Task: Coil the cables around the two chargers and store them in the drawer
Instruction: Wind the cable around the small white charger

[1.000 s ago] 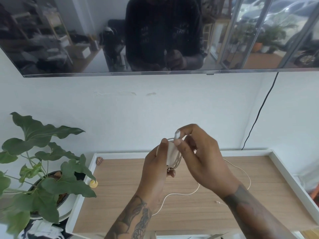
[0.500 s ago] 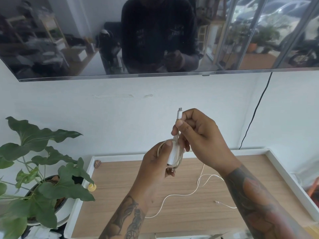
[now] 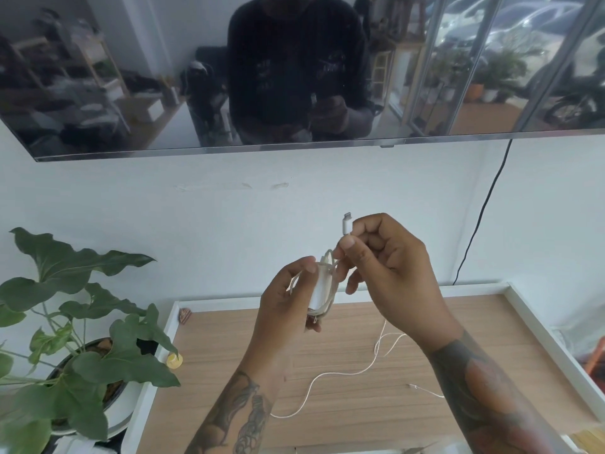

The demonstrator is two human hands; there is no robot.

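A loose thin white second cable (image 3: 340, 375) lay uncoiled on the wood-topped, white-rimmed bench (image 3: 229, 381). Above it, the left hand (image 3: 281, 306) gripped the small white charger block (image 3: 322, 285), nearly wrapped; the right hand's (image 3: 389, 267) fingers pinched its white plug end (image 3: 347, 224). Storing remained. A leafy green potted plant (image 3: 78, 326) stood at nine o'clock.

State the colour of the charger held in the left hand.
White, wrapped in off-white cable; the charger shows in the head view, held by the left hand.

One charger (image 3: 320, 283); two cables (image 3: 340, 375) — one plant (image 3: 82, 339); two hands (image 3: 389, 273).
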